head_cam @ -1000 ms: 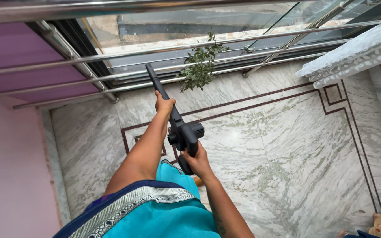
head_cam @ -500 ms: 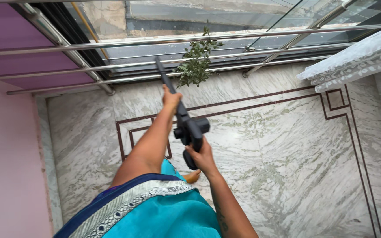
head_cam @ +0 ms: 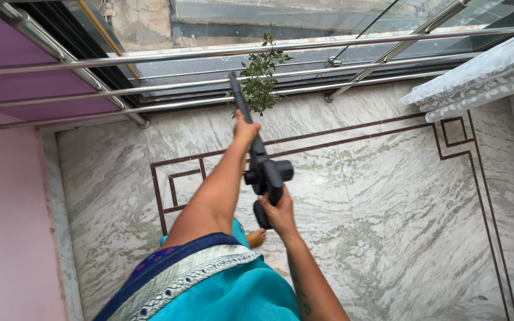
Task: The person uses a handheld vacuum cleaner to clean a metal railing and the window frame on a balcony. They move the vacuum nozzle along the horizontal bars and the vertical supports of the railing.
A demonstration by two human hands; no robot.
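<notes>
At the far left a pink wall is running down the edge of the view, and beside it the marble floor is spreading out, veined grey and green and framed by a thin dark inlaid border. Above it the steel railing is crossing the frame in several horizontal bars, with glass behind. Moving toward the middle, the person's left hand is reaching forward at arm's length and is closed around the long narrow nozzle of a black handheld blower, fingers wrapped on the tube. The nozzle tip is pointing up at the railing's lower bars, just beside a small leafy sprig that is poking through them. A little further right and nearer the body, the right hand is clamped on the blower's rear grip, below its round motor housing. A bare toe is showing under the teal and blue garment. Judging from this, the work is under way: the tool is being held up and aimed at the railing base, while the floor is showing no obvious debris, so I cannot tell which stretches are done. At the right edge a white lace curtain is hanging over the corner.
</notes>
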